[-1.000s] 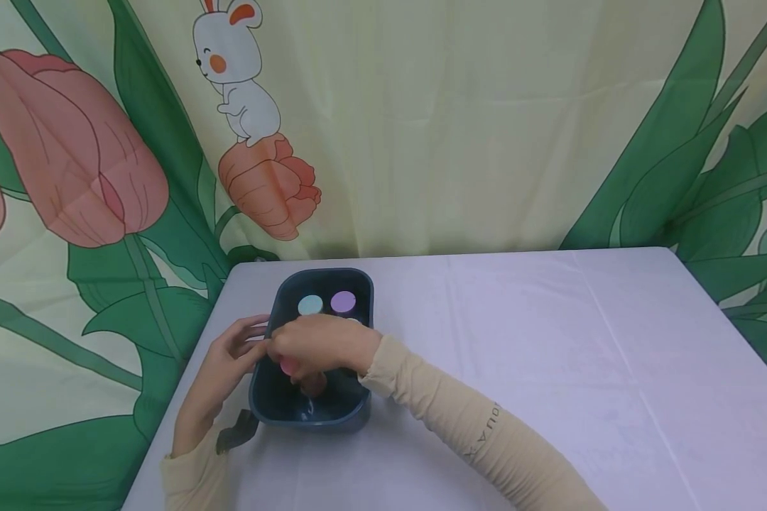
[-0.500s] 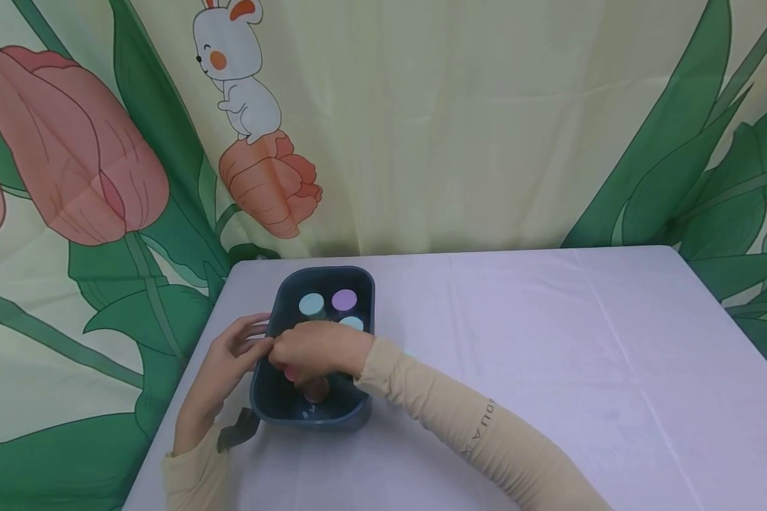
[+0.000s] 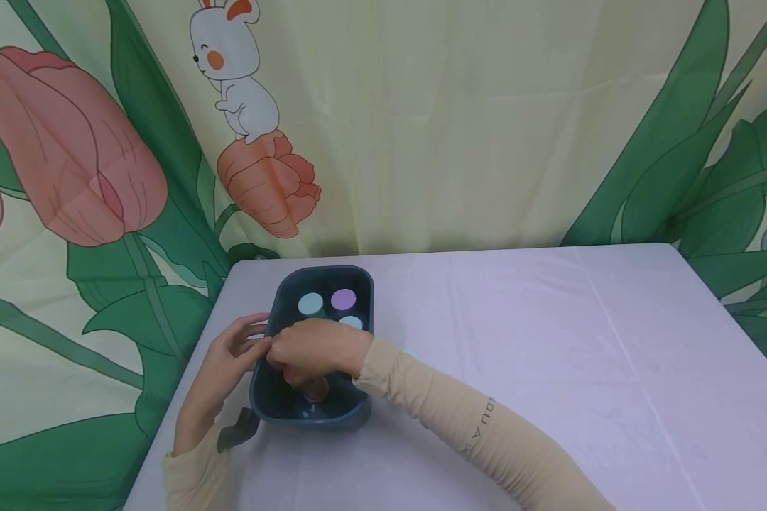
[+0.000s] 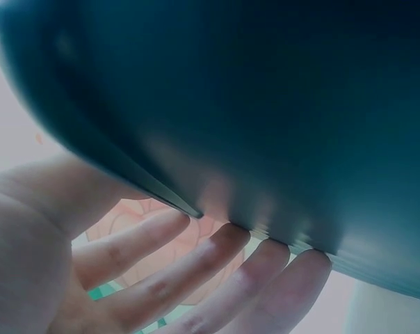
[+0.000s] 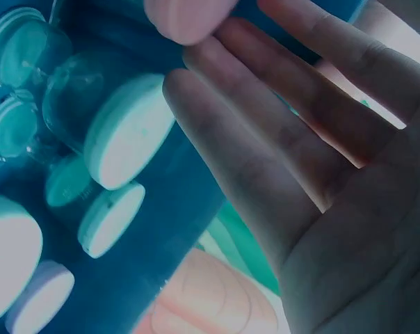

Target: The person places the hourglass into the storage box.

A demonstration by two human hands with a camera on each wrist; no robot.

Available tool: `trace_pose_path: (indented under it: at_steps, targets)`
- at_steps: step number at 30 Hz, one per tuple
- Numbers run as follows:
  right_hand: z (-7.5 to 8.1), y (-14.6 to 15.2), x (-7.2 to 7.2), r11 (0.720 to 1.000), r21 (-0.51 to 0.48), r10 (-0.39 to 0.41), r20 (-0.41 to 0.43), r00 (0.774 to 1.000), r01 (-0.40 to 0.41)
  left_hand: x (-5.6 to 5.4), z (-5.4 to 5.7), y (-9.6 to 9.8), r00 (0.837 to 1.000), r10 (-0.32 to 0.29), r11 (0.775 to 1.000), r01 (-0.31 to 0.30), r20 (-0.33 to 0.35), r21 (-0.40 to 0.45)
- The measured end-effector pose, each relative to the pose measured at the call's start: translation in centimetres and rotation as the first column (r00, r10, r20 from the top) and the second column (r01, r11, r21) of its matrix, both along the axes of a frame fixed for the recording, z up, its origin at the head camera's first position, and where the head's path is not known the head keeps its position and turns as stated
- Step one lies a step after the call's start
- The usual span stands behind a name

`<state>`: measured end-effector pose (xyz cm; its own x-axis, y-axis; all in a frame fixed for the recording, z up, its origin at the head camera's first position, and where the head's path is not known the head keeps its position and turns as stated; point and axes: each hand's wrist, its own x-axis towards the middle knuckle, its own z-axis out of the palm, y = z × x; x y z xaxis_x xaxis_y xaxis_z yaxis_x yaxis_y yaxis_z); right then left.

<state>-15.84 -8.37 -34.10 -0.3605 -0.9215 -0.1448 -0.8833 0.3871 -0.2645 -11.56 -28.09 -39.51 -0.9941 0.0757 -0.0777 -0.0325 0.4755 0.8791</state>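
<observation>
A dark blue bin [image 3: 275, 408] stands at the table's left part, with several lidded jars inside. My left hand [image 3: 233, 355] steadies its left side. In the left wrist view, the fingers [image 4: 265, 268] are spread, their tips against the outer wall. My right hand [image 3: 316, 349] reaches down into the bin, fingers bent over a jar with a pink lid [image 3: 290, 375]; the right wrist view shows its fingertips at the pink lid [image 5: 186, 17]. The thumb is hidden there. Beside it in the bin is a brownish-pink round thing [image 3: 316, 389], partly under the hand.
At the bin's far end are a light blue lid [image 3: 310, 304], a purple lid [image 3: 343, 299] and another light blue lid [image 3: 351, 322]. A light blue sliver [image 3: 409, 353] peeks out behind the right sleeve. A printed curtain [image 3: 454, 128] hangs behind the white-covered table [image 3: 550, 369].
My right hand has shifted slightly toward me inside the bin, uncovering more of the nearer light blue lid and the sliver behind the sleeve. The left hand has stayed at the bin's side.
</observation>
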Motion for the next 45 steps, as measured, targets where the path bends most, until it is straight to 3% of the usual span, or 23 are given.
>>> trace_pose_path:
  at_steps: [8, 20, 33, 45]
  targets:
    - [1.1, 1.0, 0.0, 0.999, -0.037, -0.013, 0.049, 0.999, 0.015, 0.1, -0.1, -0.1, 1.0, -0.002, 1.0, 0.002, -0.001, -0.002]
    - [3.0, 3.4, 0.4, 0.996, -0.086, 0.004, -0.147, 0.989, -0.017, 0.1, 0.1, 0.1, 1.0, 0.011, 1.0, -0.011, 0.008, -0.014]
    - [3.3, 6.8, 0.5, 0.99, -0.14, -0.054, -0.209, 0.976, 0.025, 0.2, 0.1, 0.2, 1.0, 0.019, 0.999, -0.019, -0.01, -0.029]
    - [2.8, 10.0, 0.7, 0.976, -0.197, -0.127, -0.179, 0.976, 0.091, 0.2, 0.1, 0.3, 1.0, 0.024, 0.999, -0.024, -0.009, -0.031]
